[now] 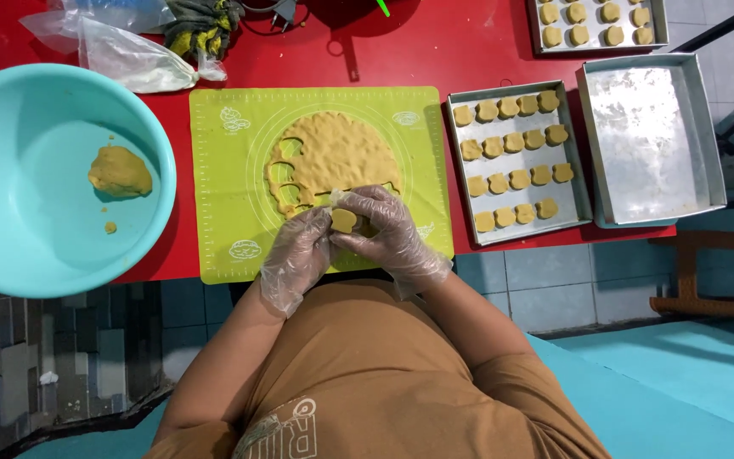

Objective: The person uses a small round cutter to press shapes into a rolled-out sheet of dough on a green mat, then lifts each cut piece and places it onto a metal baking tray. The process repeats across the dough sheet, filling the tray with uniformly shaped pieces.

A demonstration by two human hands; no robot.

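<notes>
Both my hands wear clear plastic gloves and meet over the near edge of a green silicone mat (223,170). My left hand (299,251) and my right hand (384,229) together hold a small cut piece of tan dough (344,220) between their fingers. Beyond them, flattened dough (337,153) lies on the mat, with cut-out holes along its left and near side.
A turquoise bowl (10,136) at left holds a lump of dough (120,172). Right of the mat a metal tray (578,183) carries rows of cut cookies (516,157); beside it is a bare tray (649,140), and another filled tray (596,25) behind. Plastic bags (129,51) lie at back left.
</notes>
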